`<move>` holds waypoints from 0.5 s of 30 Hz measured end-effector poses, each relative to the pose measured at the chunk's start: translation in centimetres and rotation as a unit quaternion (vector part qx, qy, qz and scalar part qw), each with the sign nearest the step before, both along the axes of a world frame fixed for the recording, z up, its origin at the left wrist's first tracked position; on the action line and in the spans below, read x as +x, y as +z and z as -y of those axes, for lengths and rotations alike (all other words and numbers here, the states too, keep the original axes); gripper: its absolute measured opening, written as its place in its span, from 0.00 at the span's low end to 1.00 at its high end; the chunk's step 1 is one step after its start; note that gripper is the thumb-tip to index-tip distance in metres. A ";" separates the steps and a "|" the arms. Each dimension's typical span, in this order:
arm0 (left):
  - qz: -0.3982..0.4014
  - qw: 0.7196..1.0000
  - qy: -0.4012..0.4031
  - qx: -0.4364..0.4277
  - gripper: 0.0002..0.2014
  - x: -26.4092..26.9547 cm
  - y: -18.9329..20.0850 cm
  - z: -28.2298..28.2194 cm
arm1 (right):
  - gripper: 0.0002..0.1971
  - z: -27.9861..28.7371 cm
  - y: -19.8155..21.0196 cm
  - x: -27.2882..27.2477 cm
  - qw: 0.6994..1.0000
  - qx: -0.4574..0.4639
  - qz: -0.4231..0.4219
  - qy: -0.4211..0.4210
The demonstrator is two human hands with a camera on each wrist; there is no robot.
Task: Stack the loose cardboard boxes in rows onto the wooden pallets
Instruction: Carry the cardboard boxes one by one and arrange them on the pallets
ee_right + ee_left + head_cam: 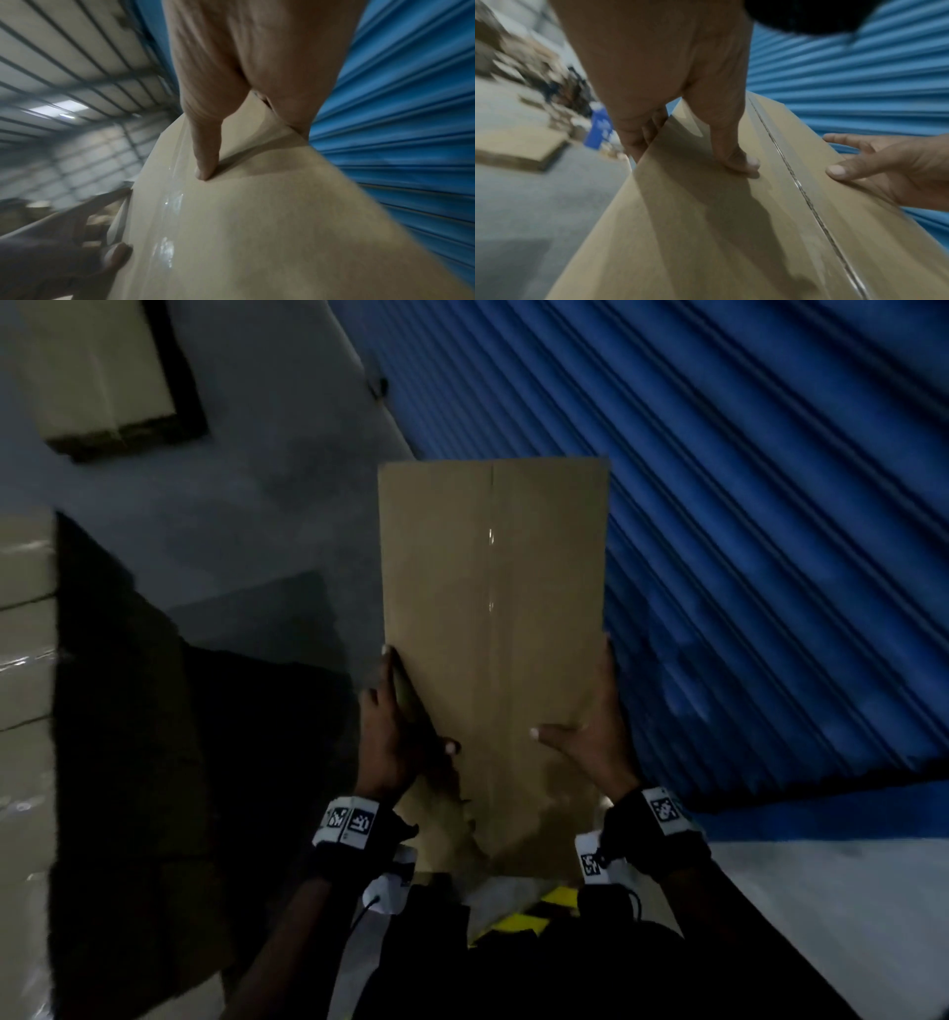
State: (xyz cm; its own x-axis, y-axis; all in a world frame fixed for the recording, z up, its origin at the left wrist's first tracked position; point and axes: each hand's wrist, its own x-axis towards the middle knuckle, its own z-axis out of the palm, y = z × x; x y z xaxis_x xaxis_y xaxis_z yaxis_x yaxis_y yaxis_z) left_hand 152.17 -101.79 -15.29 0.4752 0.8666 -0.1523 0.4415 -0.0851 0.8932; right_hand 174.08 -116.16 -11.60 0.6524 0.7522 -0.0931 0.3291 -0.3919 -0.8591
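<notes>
I carry a long brown cardboard box (pixel 493 629), taped along its middle seam, in front of me in the head view. My left hand (pixel 390 726) grips its left edge, thumb on top and fingers down the side. On the right edge my right hand (pixel 585 731) holds it the same way. The left wrist view has the box top (pixel 706 233), my left thumb (pixel 734 154) pressed on it and the right hand (pixel 885 168) at the far edge. In the right wrist view my right thumb (pixel 205 158) presses the box (pixel 257 233).
A blue ribbed roller shutter (pixel 744 505) fills the right side. Stacked taped boxes (pixel 25 690) stand at the left edge and another box (pixel 102 372) lies on the grey floor (pixel 267 480) at the upper left. Yellow-black floor marking (pixel 534 911) shows near my feet.
</notes>
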 end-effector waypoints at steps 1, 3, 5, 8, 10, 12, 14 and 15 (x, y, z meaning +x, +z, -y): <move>-0.002 1.000 0.014 0.004 0.74 -0.8 0.7 1.3 | 0.71 0.8 0.5 -0.5 1.000 0.009 0.010 0.010; -0.005 0.999 0.045 0.009 0.74 -2.4 1.9 4.4 | 0.70 2.8 1.1 -1.7 0.998 0.034 0.030 0.044; -0.012 0.997 0.071 0.013 0.73 -4.0 2.7 8.1 | 0.70 5.2 1.5 -2.8 0.995 0.046 0.036 0.075; -0.035 0.993 0.116 0.012 0.71 -6.6 3.4 14.0 | 0.70 9.4 1.8 -4.6 0.992 0.051 0.022 0.114; -0.047 0.990 0.132 0.015 0.70 -8.5 3.6 17.8 | 0.69 11.9 1.8 -5.8 0.990 0.040 0.011 0.138; -0.062 0.987 0.150 0.001 0.70 -10.5 3.5 21.5 | 0.69 14.3 1.5 -7.3 0.986 0.025 -0.002 0.165; -0.069 0.983 0.167 -0.013 0.70 -12.6 3.6 24.7 | 0.69 16.3 1.1 -8.9 0.983 0.017 -0.005 0.185; -0.071 0.982 0.174 -0.020 0.69 -13.4 3.7 25.8 | 0.69 17.1 1.0 -9.6 0.981 0.011 -0.002 0.192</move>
State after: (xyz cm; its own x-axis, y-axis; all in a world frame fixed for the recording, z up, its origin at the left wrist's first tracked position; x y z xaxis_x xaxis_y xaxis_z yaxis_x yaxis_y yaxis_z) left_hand 138.77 -127.61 -11.60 0.1235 0.9646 -0.2328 0.5577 0.1266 0.8203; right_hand 164.50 -133.25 -10.63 0.3211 0.9440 -0.0766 0.4456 -0.2219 -0.8673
